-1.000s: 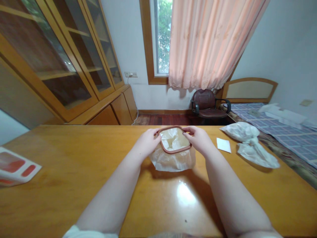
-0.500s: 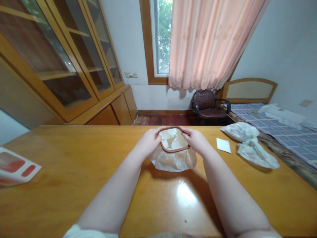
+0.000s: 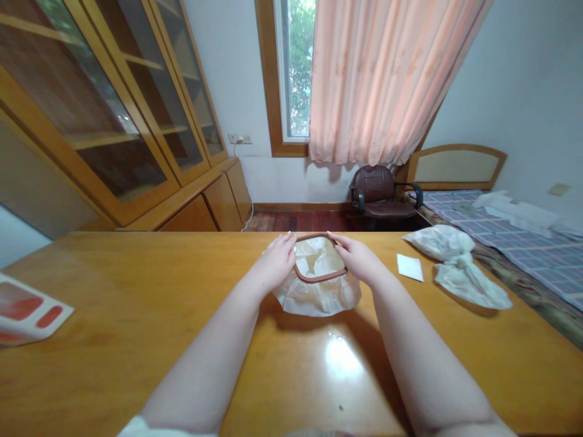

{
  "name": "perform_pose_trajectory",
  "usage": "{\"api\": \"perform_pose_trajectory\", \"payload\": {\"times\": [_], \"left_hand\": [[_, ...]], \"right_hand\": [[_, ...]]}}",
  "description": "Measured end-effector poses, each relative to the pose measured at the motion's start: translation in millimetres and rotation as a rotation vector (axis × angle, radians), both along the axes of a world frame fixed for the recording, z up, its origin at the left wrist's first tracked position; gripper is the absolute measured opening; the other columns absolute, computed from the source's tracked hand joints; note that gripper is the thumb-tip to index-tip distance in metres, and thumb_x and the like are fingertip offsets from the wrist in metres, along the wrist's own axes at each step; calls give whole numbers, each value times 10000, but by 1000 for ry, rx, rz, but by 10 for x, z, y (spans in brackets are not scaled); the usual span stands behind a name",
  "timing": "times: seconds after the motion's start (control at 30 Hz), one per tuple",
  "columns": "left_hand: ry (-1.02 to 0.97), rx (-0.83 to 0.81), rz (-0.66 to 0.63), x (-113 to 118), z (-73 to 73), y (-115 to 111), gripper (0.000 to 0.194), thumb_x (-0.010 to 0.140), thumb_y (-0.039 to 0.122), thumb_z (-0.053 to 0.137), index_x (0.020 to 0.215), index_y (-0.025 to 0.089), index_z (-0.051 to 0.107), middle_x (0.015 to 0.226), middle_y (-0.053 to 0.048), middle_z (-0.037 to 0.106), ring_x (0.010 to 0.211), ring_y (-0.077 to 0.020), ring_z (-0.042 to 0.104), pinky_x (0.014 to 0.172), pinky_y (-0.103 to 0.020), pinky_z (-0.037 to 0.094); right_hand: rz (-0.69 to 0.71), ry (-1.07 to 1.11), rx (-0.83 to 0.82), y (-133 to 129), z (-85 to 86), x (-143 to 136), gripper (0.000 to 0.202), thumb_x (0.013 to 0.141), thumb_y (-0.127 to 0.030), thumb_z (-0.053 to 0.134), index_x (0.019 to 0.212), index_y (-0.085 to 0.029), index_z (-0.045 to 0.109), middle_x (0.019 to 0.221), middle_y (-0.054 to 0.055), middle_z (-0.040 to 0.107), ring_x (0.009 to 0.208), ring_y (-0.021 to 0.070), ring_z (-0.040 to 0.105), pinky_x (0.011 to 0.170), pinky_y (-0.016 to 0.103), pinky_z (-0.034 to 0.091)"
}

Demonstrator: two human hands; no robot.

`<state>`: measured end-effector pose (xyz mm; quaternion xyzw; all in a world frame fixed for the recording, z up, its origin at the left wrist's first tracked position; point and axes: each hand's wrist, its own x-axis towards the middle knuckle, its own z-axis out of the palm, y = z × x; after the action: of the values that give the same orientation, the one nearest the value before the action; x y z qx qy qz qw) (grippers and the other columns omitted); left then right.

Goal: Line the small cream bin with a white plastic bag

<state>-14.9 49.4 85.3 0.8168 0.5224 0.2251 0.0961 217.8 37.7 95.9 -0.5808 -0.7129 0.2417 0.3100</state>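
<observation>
Now, left hand (image 3: pixel 274 262) and right hand (image 3: pixel 363 261) flank the brown rim (image 3: pixel 319 280), its white bag (image 3: pixel 319 300) draped inside and spilling over, near the far edge of the table (image 3: pixel 136 315).
And look at the hold — the right thumb and fingers seem to pinch the rim's right side, while the left fingers lie stretched along the opposite side, whether truly gripping I cannot tell. That rim looks stiff and light, smooth enough to slip a little; the bag looks thin, limp and easy to tear, so the sound grip is on the rim's two sides — bag trapped beneath the fingers, never tugged alone. Off to the right lie a white square (image 3: pixel 410 267) and a knotted bag (image 3: pixel 471 284).
</observation>
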Motion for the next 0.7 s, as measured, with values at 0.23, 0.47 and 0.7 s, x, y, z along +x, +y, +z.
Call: {"api": "perform_pose_trajectory", "payload": {"times": [0.23, 0.47, 0.7], "left_hand": [[-35, 5, -81, 141, 105, -166, 590, 935, 355, 360, 1467, 107, 300, 1562, -171, 231, 1455, -249, 189, 1170, -467, 209], [42, -62, -108, 217, 72, -191, 777, 883, 526, 424, 1481, 65, 237, 1565, -208, 186, 1464, -292, 120, 1180, -488, 154], [68, -96, -105, 228, 115, -196, 863, 852, 522, 463, 1481, -6, 196, 1566, -234, 147, 1466, -299, 104, 1188, -450, 144]], "right_hand": [[75, -31, 211, -45, 34, -40, 501, 904, -437, 492, 1354, -219, 530, 1418, 105, 500, 1336, 247, 432, 1130, 450, 305], [227, -55, 112, -49, -6, -97, 643, 878, -476, 527, 1449, -211, 397, 1524, 108, 333, 1418, 240, 295, 1176, 454, 214], [184, -97, 91, -31, 5, -120, 698, 828, -507, 601, 1448, -256, 398, 1518, 87, 353, 1436, 299, 235, 1166, 544, 163]]}}
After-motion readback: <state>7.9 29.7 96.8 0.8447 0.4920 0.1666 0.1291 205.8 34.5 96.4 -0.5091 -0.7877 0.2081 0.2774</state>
